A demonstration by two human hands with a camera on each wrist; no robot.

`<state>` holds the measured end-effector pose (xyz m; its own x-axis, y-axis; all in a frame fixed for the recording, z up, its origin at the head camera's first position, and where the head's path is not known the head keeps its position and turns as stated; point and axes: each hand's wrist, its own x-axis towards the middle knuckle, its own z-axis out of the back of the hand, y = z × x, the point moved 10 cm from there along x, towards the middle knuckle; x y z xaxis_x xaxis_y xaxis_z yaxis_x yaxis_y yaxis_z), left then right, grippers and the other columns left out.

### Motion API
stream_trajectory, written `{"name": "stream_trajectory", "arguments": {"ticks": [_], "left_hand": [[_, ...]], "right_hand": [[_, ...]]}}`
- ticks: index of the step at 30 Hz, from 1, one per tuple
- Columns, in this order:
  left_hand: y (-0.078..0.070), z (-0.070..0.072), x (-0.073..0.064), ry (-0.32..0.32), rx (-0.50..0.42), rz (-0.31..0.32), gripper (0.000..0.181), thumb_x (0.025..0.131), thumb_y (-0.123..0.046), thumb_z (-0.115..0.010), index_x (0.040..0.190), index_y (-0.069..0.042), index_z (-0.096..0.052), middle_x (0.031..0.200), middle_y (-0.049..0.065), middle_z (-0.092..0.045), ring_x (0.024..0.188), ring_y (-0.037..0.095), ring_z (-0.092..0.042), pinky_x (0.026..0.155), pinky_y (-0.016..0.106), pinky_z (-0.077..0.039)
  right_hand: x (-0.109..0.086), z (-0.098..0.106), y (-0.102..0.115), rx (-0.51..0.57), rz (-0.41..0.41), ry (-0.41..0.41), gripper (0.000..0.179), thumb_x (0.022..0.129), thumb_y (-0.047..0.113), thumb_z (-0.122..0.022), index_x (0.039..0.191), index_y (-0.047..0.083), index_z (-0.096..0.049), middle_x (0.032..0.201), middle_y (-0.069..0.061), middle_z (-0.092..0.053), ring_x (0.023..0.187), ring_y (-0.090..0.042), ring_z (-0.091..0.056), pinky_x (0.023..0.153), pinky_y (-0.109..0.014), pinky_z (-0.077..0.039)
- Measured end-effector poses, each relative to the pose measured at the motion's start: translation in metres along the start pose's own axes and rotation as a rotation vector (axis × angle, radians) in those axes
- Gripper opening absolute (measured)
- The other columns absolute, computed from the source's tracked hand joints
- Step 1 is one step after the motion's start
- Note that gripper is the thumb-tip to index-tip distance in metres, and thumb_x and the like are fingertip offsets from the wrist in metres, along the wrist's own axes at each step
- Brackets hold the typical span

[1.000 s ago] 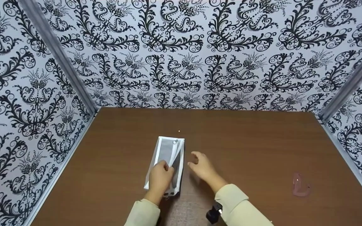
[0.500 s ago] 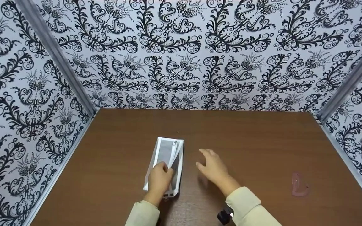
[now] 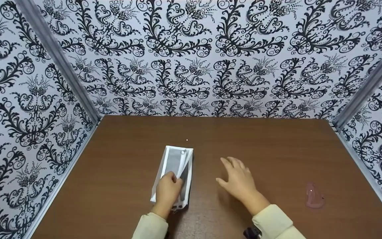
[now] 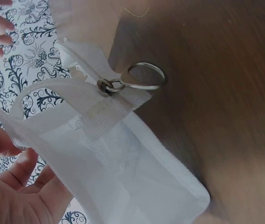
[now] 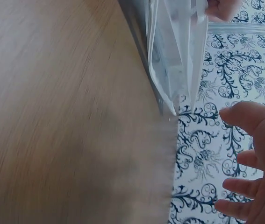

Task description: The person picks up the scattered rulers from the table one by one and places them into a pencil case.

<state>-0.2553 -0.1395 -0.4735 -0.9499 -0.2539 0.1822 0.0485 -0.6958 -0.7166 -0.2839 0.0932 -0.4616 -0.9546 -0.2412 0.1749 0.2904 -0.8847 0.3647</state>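
Note:
A see-through mesh zipper pouch (image 3: 174, 160) with white edging stands on the brown table, its top gaping. My left hand (image 3: 168, 192) pinches the pouch's upper edge between thumb and fingers. In the left wrist view a metal ring (image 4: 146, 77) hangs from the zipper end of the pouch (image 4: 137, 172). Off to the right of the pouch, my right hand (image 3: 239, 179) hovers over the table with fingers spread and nothing in them. A pinkish, see-through curved item (image 3: 315, 196) lies farther right; its kind is unclear.
The brown table (image 3: 260, 142) is bounded by walls (image 3: 191, 66) with a black and white scroll pattern. Grey metal strips (image 3: 58, 59) run along the wall corners. A tiny bright speck (image 3: 187, 139) shows beyond the pouch.
My right hand has moved right, away from the pouch and toward the pinkish item, its fingers spreading. The left hand keeps its pinch on the pouch, which stays in place.

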Motion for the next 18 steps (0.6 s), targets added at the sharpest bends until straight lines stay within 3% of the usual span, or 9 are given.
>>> {"name": "stream_trajectory", "arguments": {"ticks": [12,18], "left_hand": [[-0.001,-0.001,0.000,-0.004,0.006,-0.010,0.020,0.073,-0.006,-0.061,0.063,-0.010,-0.044,0.055,0.001,-0.043,0.051,0.017,-0.041,0.048,0.032,-0.035],[0.000,0.000,0.000,-0.001,0.000,-0.005,0.019,0.074,-0.006,-0.060,0.064,-0.010,-0.045,0.057,0.000,-0.043,0.052,0.017,-0.041,0.049,0.032,-0.036]], "right_hand": [[-0.016,0.022,-0.034,-0.140,0.016,-0.067,0.073,0.080,0.040,-0.074,0.140,0.009,-0.047,0.141,-0.021,-0.044,0.132,-0.044,-0.037,0.099,-0.064,-0.033],[-0.027,0.030,-0.058,-0.162,-0.015,-0.097,0.074,0.079,0.040,-0.074,0.140,0.008,-0.047,0.141,-0.023,-0.044,0.131,-0.047,-0.036,0.097,-0.067,-0.032]]}}
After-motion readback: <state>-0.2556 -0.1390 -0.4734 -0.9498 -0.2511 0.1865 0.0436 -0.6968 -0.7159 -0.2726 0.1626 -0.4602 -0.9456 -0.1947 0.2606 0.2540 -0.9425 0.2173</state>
